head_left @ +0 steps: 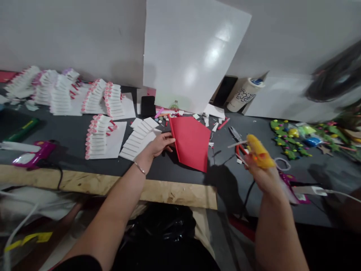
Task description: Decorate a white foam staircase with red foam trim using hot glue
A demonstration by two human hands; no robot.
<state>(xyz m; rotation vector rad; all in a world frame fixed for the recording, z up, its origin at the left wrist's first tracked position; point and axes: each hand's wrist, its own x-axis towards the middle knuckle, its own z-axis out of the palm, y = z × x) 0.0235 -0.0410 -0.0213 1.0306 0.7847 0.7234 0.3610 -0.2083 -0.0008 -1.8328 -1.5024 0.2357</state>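
A red sheet of card (191, 141) with a folded strip along its left side stands slightly raised at the middle of the dark table. My left hand (163, 144) pinches it at that left edge, thumb and fingers closed. To the right, my right hand (263, 177) is wrapped round a yellow glue gun (258, 150), held above the table and blurred by motion. Below and left of the glue gun lie pliers with red handles (239, 146). Beside my left hand a fan of white cards (137, 141) lies on the table.
Rows of white cards with pink round tops (96, 137) fill the left side. Small scraps lie behind the red card. A paper cup (242, 96) and a phone (225, 91) stand by the wall. Green felt pieces (290, 141) are at right. Purple power strips (36, 154) flank the area.
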